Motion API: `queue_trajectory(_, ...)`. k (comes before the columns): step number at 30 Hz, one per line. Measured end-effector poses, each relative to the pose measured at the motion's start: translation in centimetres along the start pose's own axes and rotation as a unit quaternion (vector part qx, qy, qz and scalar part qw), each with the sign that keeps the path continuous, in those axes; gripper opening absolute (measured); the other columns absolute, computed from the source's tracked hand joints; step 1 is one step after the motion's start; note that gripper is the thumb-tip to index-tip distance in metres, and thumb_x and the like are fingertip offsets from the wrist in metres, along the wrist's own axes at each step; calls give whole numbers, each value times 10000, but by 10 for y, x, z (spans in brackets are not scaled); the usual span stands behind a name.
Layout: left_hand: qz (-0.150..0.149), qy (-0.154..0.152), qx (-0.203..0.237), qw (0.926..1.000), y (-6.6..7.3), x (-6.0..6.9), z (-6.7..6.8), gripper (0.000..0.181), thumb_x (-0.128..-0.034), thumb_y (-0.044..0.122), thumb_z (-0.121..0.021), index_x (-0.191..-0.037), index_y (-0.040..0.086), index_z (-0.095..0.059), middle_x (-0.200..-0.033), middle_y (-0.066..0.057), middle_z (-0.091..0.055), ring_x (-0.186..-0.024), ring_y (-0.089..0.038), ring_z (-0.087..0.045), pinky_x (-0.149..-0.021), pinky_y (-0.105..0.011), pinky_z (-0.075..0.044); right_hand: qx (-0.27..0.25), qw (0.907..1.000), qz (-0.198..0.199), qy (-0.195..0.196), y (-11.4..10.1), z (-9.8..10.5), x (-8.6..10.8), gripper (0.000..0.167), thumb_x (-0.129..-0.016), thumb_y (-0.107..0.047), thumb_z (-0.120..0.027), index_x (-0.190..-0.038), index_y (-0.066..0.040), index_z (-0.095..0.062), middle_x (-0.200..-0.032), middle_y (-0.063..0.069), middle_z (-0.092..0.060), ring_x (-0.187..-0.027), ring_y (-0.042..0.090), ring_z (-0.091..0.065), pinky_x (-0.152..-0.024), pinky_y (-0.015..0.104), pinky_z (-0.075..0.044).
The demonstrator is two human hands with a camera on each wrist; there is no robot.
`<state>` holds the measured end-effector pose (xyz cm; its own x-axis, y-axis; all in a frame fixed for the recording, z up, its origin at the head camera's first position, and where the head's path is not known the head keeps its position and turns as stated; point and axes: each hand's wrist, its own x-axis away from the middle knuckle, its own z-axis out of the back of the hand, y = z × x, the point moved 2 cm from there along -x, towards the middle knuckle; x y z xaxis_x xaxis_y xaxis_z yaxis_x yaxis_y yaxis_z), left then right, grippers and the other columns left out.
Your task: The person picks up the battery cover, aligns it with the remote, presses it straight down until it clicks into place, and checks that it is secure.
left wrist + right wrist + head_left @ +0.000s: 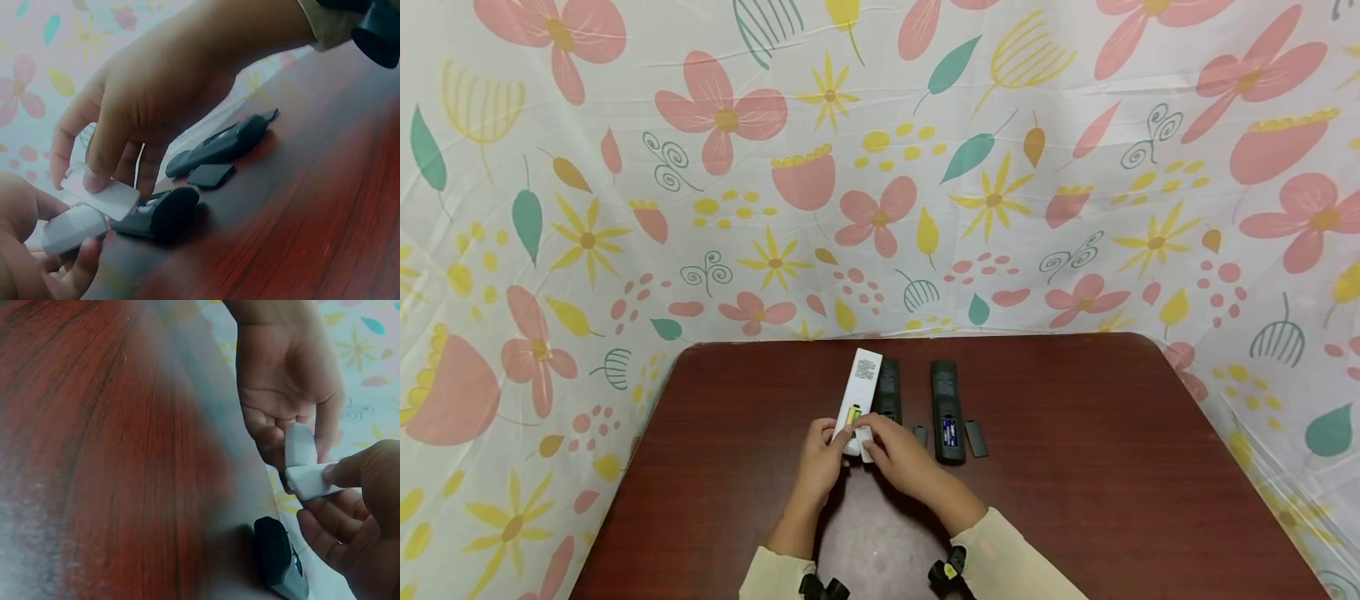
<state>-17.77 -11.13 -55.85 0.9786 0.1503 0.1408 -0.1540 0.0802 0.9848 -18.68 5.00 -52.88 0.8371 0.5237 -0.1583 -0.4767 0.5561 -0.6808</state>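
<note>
A white remote control (pixel 863 375) is tilted over the table, its back facing up with a yellow-green battery (pixel 853 414) in the compartment. My left hand (pixel 821 460) holds its lower end from the left side. Between the thumb and fingers of my right hand (pixel 904 454) is a white battery cover (pixel 115 197), pinched close beside the end of the remote. The right wrist view shows the cover (pixel 309 481) crossing over the remote's end (pixel 300 445). The fingers partly hide the lower compartment.
Just right of the white remote lies a dark remote (pixel 889 385), with a small dark cover (pixel 920 434) beside it. Farther right is another dark remote (pixel 946 385) with blue batteries (pixel 950 432) showing, and its cover (pixel 976 438). A floral cloth (pixel 880 275) hangs behind the brown table (pixel 1097 467).
</note>
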Motion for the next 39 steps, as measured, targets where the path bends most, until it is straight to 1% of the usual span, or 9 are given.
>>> queue_trajectory(2, 68, -193, 390, 9990, 1, 2, -3, 415, -1012, 178, -595, -1291, -86, -439, -1205, -300, -652, -711, -117, -610, -603, -243, -557, -178, 9997, 5, 160, 2, 2, 2, 332, -1025, -117, -581, -1352, -169, -562, -1266, 37, -649, -963, 163, -648, -817, 360, -540)
queue_trajectory(5, 158, -416, 831, 9956, 3, 4, -8, 439, -1020, 155, -583, -1328, -95, -394, -1217, -318, -624, -723, -119, -641, -618, -254, -588, -414, 9982, -67, 425, 7, 6, 5, 338, -1016, -114, -597, -1349, -165, -569, -1077, 0, -652, -800, 83, -587, -703, 278, -498)
queue_trajectory(9, 259, -648, 1107, 9914, 3, 5, -12, 490, -1022, 149, -580, -1418, -58, -378, -1245, -295, -604, -787, -150, -675, -667, -285, -616, -702, 9943, -250, 758, 13, 11, 9, 353, -1006, -122, -617, -1349, -196, -578, -942, -24, -634, -760, 49, -576, -660, 238, -486)
queue_trajectory(14, 235, -987, 1313, 9861, 3, 4, -17, 520, -1026, 131, -561, -1489, -39, -394, -1343, -293, -578, -931, -175, -679, -738, -307, -624, -938, 9883, -343, 1155, 21, 15, 12, 383, -994, -100, -631, -1355, -214, -578, -954, -6, -669, -784, 80, -617, -679, 244, -516)
queue_trajectory(20, 262, -1282, 1616, 9781, 3, 5, -24, 512, -1018, 111, -572, -1479, -39, -407, -1420, -282, -546, -1008, -181, -677, -787, -323, -621, -1343, 9781, -572, 1482, 27, 18, 15, 390, -979, -77, -647, -1345, -198, -585, -976, 14, -680, -850, 122, -649, -760, 257, -552)
queue_trajectory(25, 249, -1539, 1884, 9696, 2, 7, -30, 540, -1024, 102, -566, -1505, -32, -360, -1482, -279, -488, -1083, -191, -666, -845, -350, -616, -1594, 9695, -700, 1724, 28, 23, 16, 371, -969, -56, -655, -1316, -181, -617, -984, 36, -678, -849, 125, -632, -765, 252, -546)
queue_trajectory(29, 273, -1661, 2088, 9634, 1, 7, -33, 546, -1019, 67, -560, -1508, -45, -346, -1484, -290, -479, -1086, -194, -664, -866, -351, -611, -1779, 9642, -738, 1824, 29, 26, 15, 370, -965, -41, -655, -1305, -186, -632, -985, 62, -680, -829, 122, -629, -753, 233, -542)
queue_trajectory(35, 258, -1809, 2234, 9575, 3, 9, -34, 551, -1016, 43, -547, -1514, -61, -335, -1477, -304, -478, -1111, -218, -655, -875, -337, -606, -1981, 9593, -871, 1812, 30, 28, 15, 374, -973, -54, -649, -1323, -184, -627, -1013, 90, -672, -837, 133, -624, -757, 224, -532)
queue_trajectory(39, 280, -1885, 2240, 9558, 3, 10, -35, 571, -1008, 31, -553, -1527, -46, -328, -1495, -299, -463, -1171, -274, -634, -898, -350, -600, -2005, 9582, -896, 1832, 29, 28, 14, 382, -980, -36, -631, -1353, -112, -603, -1038, 148, -667, -855, 204, -632, -755, 238, -529)
